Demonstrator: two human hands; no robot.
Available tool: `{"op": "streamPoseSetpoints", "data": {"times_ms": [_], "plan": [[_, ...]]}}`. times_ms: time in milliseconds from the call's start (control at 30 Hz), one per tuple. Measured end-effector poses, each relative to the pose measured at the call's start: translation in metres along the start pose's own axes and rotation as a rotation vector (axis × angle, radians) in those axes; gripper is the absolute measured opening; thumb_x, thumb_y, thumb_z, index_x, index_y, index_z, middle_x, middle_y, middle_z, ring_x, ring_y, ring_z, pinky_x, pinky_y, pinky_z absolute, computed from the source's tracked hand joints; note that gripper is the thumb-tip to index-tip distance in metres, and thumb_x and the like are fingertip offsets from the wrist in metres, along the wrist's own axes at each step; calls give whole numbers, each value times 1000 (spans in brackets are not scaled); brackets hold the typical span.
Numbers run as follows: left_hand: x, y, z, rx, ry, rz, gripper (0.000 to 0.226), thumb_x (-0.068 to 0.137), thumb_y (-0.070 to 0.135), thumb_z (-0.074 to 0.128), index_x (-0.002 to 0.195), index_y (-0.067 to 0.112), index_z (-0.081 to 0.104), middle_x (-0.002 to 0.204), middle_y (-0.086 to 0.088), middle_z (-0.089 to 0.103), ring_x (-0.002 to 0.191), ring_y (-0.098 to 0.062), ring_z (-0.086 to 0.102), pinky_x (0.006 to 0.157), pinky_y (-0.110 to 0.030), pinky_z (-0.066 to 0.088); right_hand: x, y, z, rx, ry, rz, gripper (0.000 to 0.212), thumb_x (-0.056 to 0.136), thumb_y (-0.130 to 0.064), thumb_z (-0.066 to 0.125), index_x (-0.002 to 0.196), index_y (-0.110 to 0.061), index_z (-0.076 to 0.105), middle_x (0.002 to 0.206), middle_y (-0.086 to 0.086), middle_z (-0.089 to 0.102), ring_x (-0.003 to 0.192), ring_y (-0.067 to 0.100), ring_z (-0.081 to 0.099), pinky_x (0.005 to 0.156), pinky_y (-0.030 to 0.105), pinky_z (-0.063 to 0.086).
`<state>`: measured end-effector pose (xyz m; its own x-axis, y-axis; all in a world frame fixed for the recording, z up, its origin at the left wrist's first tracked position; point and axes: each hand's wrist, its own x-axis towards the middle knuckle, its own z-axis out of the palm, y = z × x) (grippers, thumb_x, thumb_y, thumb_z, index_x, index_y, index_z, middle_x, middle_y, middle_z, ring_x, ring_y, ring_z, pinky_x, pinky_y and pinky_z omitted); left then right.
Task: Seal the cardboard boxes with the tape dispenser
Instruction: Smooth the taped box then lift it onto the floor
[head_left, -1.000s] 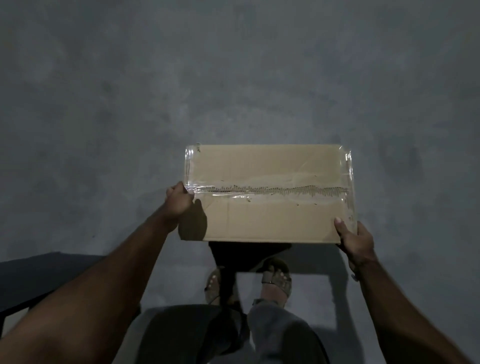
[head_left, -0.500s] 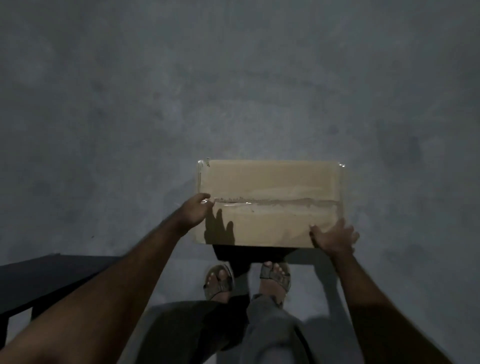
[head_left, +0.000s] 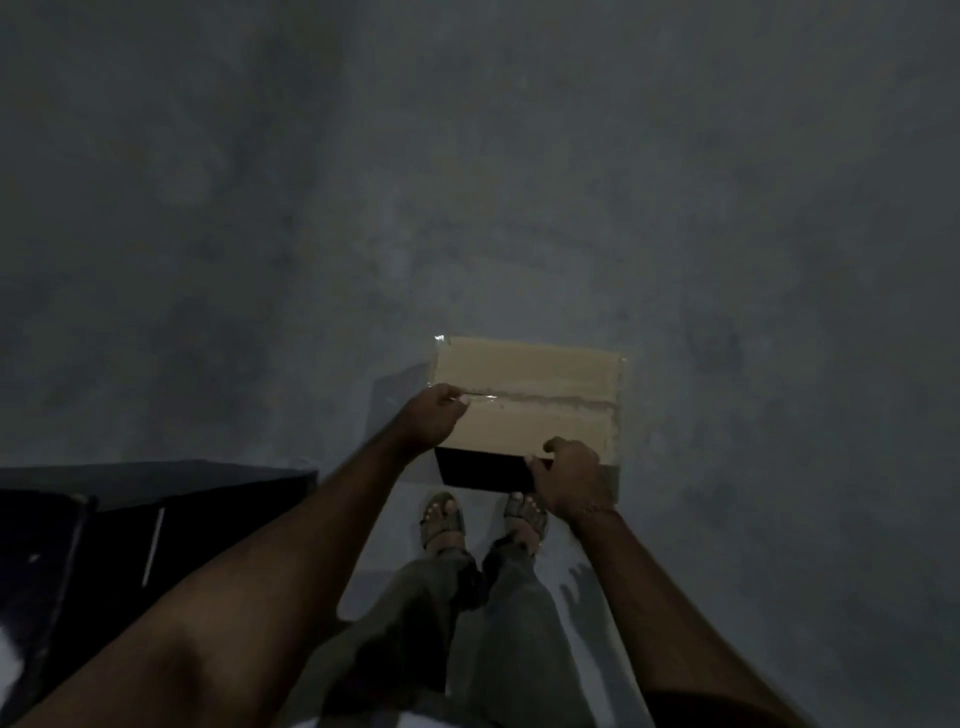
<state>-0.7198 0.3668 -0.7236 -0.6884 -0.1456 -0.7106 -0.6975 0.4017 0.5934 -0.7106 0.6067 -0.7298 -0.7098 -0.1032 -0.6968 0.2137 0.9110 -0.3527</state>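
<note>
**Taped box held low at the floor**

Concrete floor (head_left: 467, 182) fills the view. Cardboard box (head_left: 530, 405) is low, just beyond the sandalled feet (head_left: 441, 522); centre seam already taped. Left hand (head_left: 431, 415) grips its left edge, fingers curled at the tape end. Right hand (head_left: 569, 480) curls round the near edge. Judged: setting down a sealed box; next, release and fetch another. Dispenser not visible; dark furniture (head_left: 145, 514) at left indistinct.

A grey concrete floor (head_left: 363, 208) is carrying a cardboard box (head_left: 524, 400) near the middle, two sandalled feet (head_left: 441, 522) just nearer, and a dark bench (head_left: 156, 499) at the left.
</note>
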Motion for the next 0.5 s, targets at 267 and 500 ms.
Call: {"op": "streamPoseSetpoints", "data": {"times_ms": [267,500], "plan": [[-134,30,-40,125,147,61,43,105,39,60,137,11,66,131,-8,71,121,-24,66,97,-31,50,-95,-73,-55,-123,82,-203,47,103,-44,59,136,-11,64,136,17,64,129,38,57,105,44,51],[-227,20,-33,-24,411,1,41,105,40,60,135,13,66,131,-8,70,118,-24,66,93,-29,47,-138,-107,-64,-443,19,-515,47,105,-45,55,139,-13,60,135,15,63,126,37,58,102,44,50]]}}
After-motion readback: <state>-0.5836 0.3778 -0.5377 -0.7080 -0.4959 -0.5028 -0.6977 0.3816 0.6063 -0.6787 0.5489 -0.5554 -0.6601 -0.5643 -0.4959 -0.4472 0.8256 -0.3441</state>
